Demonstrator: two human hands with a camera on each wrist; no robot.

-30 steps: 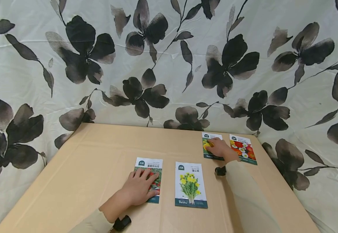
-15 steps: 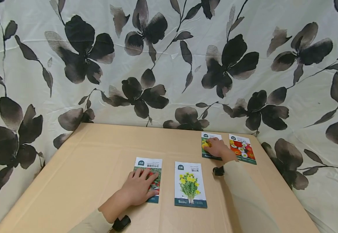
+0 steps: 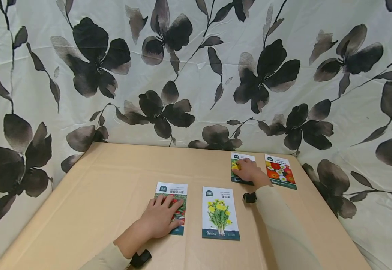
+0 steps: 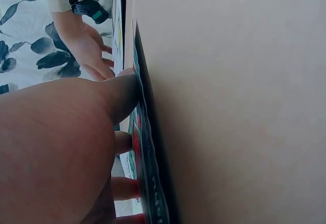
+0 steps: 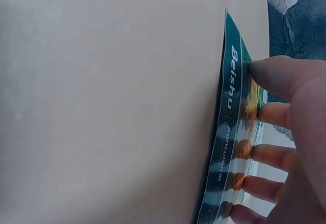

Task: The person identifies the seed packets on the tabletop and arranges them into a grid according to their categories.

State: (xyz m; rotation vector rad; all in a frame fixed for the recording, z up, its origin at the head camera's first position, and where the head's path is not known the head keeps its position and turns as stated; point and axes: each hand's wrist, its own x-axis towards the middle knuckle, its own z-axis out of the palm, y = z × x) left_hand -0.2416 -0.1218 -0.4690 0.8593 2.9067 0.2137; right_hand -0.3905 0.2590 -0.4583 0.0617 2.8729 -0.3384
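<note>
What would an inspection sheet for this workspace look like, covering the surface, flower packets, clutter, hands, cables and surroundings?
Surface: tan tabletop, no spill visible.
Packets: four lying face up; front-left packet and back-left packet partly covered, yellow-flowered packet and red-and-white-flowered packet untouched.
Clutter: nothing seen.
Left hand: rests on the front-left packet, fingers spread.
Right hand: fingertips touch the back-left packet.
Cables: nothing seen.
Surroundings: white fabric with dark flower print behind the table; a black device on each wrist.

Cream long sleeves point(image 3: 287, 225); black wrist devices point(image 3: 141, 258), right one with green patch point(image 4: 97, 15), possibly label.
</note>
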